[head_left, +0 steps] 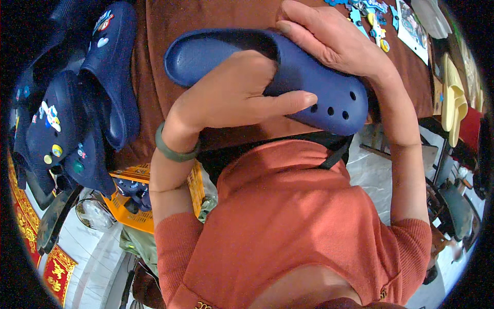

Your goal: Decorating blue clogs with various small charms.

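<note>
A blue clog lies slantwise in front of me, heel to the left and rounded toe to the right. Several dark round holes show bare on its toe top. My left hand grips it from the near side, fingers tucked into the opening and out of sight, thumb lying across the upper beside a hole. Along the far side, my right hand is closed against the clog, with thumb and forefinger bent together near the opening. Its other fingers are hidden, and anything small between them cannot be seen.
Brown cloth covers the table. Dark blue clogs with small charms are piled at the left. Colourful charms and a printed card lie at the far right. An orange basket stands below; yellow slippers are at right.
</note>
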### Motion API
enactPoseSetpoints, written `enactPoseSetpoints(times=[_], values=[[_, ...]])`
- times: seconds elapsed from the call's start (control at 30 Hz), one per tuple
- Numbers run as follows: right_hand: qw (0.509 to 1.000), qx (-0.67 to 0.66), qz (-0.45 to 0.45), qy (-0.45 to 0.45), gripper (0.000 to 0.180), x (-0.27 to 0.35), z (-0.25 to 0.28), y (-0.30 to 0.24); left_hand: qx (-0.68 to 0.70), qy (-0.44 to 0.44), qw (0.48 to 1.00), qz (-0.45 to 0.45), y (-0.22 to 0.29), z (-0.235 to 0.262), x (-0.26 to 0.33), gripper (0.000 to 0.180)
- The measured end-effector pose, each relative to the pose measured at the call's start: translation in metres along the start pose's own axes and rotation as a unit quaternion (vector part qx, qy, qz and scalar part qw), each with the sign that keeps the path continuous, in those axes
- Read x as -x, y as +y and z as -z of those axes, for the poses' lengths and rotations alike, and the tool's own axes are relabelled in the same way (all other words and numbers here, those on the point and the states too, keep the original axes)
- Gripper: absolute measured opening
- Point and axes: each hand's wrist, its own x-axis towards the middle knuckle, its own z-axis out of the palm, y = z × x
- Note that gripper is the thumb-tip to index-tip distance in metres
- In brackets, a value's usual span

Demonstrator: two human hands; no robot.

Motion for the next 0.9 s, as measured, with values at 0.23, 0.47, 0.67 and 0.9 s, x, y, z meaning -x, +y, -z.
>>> enactPoseSetpoints(times=[0.23, 0.47, 0.67, 0.9], values=[[0.978, -0.011, 0.179, 0.102, 0.017, -0.005, -0.010, 0.025, 0.218, 0.058, 0.971, -0.080, -0.007, -0.006, -0.004, 0.027], [0.992, -0.035, 0.096, 0.075, 0.014, -0.005, -0.009, 0.020, 0.131, 0.046, 0.989, -0.053, -0.015, -0.010, 0.000, 0.028], [0.990, -0.134, 0.038, 0.024, 0.020, -0.004, -0.006, 0.029, 0.155, 0.014, 0.985, -0.080, -0.013, -0.007, -0.004, 0.030], [0.980, -0.196, 0.000, 0.032, 0.021, -0.008, -0.009, 0.032, 0.182, 0.021, 0.978, -0.102, -0.020, -0.010, -0.005, 0.032]])
